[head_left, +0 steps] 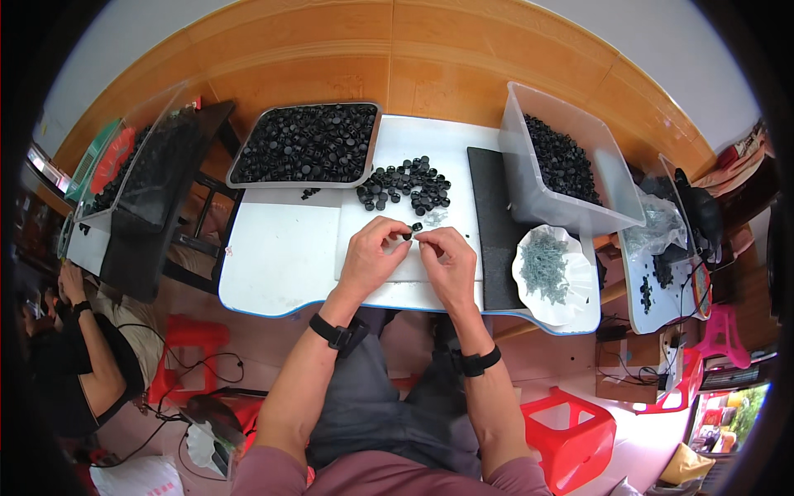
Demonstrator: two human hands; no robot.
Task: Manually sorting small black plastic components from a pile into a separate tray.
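Over the middle of the white table [281, 256], my two hands meet with fingertips almost touching. My left hand [370, 255] pinches a small round black cap [416, 227] between thumb and fingers. Close beside it, my right hand [451, 260] is closed in a pinch; whatever it holds is too small to make out. Just beyond my fingers lies a loose pile of black caps [405, 183], with a few small clear pieces [436, 217] on the near side. A white fluted bowl [584, 289] to the right holds many thin grey-green pieces [543, 266].
A metal tray [372, 157] full of black caps stands back left. At back right, a translucent bin [562, 207] of black parts sits on a dark mat [494, 248]. Red stools [571, 430] stand below. Another person [95, 364] sits at far left.
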